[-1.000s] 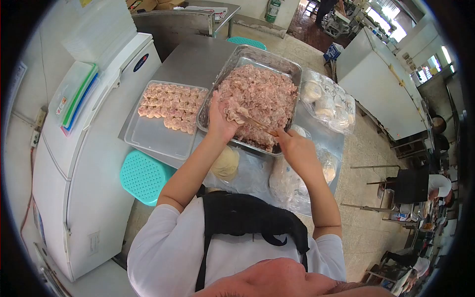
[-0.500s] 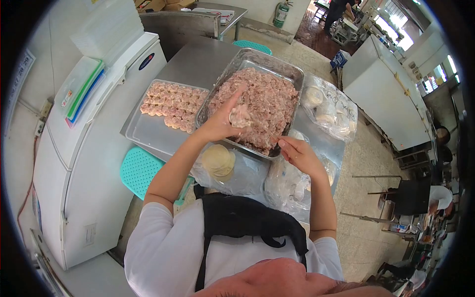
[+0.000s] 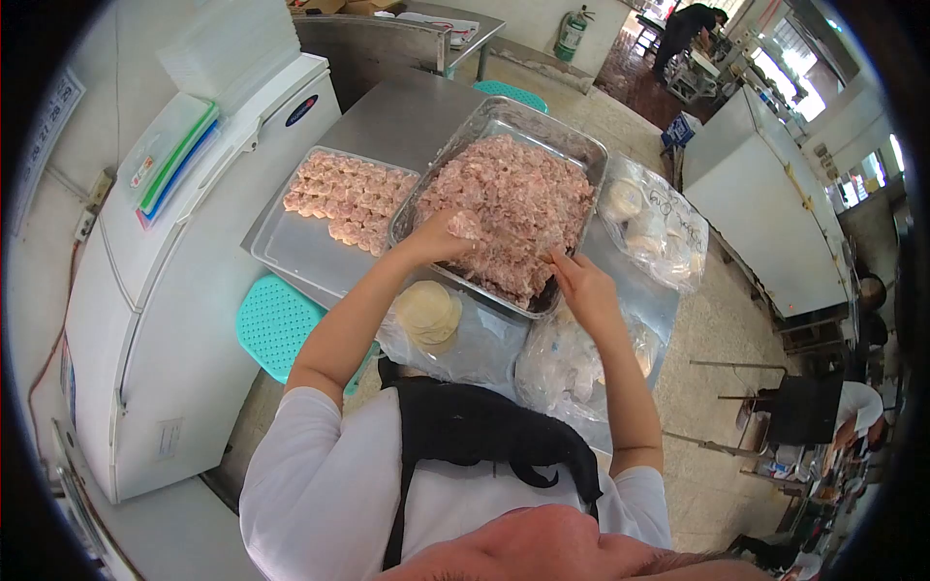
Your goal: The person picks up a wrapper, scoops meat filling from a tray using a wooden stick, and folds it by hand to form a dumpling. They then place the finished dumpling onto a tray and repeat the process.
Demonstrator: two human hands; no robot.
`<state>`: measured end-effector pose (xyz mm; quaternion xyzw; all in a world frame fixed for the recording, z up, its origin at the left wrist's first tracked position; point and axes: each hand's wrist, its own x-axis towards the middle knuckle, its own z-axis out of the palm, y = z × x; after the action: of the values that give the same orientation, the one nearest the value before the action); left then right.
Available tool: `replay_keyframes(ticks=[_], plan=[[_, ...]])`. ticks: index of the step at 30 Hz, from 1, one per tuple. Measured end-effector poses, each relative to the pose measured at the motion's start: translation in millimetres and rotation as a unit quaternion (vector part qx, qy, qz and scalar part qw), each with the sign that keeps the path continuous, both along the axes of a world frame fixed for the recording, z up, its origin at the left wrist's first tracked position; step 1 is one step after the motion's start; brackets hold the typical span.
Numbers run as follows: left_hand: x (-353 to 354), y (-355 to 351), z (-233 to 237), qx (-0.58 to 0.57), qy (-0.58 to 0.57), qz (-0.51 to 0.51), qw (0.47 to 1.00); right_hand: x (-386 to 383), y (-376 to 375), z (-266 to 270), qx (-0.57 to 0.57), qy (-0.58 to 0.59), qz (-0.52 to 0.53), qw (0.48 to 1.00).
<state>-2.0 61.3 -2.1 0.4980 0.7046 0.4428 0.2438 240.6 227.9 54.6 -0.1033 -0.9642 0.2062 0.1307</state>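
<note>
My left hand (image 3: 436, 239) is curled around a meat-filled dumpling (image 3: 466, 227) over the near left edge of the metal pan (image 3: 598, 155). Pink minced meat (image 3: 513, 198) is heaped in that pan. At its near right corner, my right hand (image 3: 584, 290) is closed in a pinch, fingertips close to the meat; what it grips is too small to make out. A stack of round dough wrappers (image 3: 426, 315) lies on plastic in front of my left forearm. To the left, a tray (image 3: 291, 242) holds rows of filled dumplings (image 3: 351, 198).
Bagged wrappers (image 3: 654, 228) lie right of the pan, and another plastic bag (image 3: 562, 358) lies near my right forearm. A white freezer (image 3: 208, 320) stands close on the left, with a teal stool (image 3: 276, 324) beside it. Another person (image 3: 683, 39) stands far back.
My left hand's fingers, spread and raised before, have folded in around the dumpling. My right hand stays pinched at the pan's corner. The whole view has shifted slightly.
</note>
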Motion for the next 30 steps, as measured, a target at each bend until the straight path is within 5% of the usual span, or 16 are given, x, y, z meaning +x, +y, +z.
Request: replay_keyframes(ticks=[3,5,8,10,12,14,16,20,22,24,30], plan=[[-11,6,-26,0.000,-0.078,0.075,0.994,-5,-30,-3,0.064,0.069,-0.042,0.995],[-3,4,-5,-0.138,-0.044,0.035,0.989,-13,-24,-41,0.062,0.027,-0.022,0.997],[6,-8,0,-0.034,0.046,0.063,0.996,-3,5,-45,0.077,-0.096,-0.077,0.989],[16,-20,46,-0.052,-0.028,0.040,0.997,10,8,-28,0.074,-0.131,-0.092,0.984],[23,-24,66,-0.067,-0.106,0.015,0.992,22,9,-9,-0.103,-0.022,-0.095,0.990],[26,-25,70,0.187,0.132,-0.019,0.973,32,-4,24,-0.190,-0.005,-0.071,0.979],[23,-21,62,0.159,0.114,-0.093,0.976,30,-19,26,-0.281,0.012,-0.048,0.958],[23,-16,72,-0.011,0.134,-0.188,0.973,21,-19,15,-0.190,0.025,0.037,0.981],[26,-23,57,0.005,0.137,-0.121,0.983,18,-20,28,-0.162,0.016,0.057,0.985],[22,-26,45,0.023,0.140,-0.052,0.989,21,-34,54,0.079,0.017,-0.051,0.995],[21,-39,65,0.070,0.101,-0.046,0.991,12,-46,57,0.035,-0.005,-0.060,0.998]])
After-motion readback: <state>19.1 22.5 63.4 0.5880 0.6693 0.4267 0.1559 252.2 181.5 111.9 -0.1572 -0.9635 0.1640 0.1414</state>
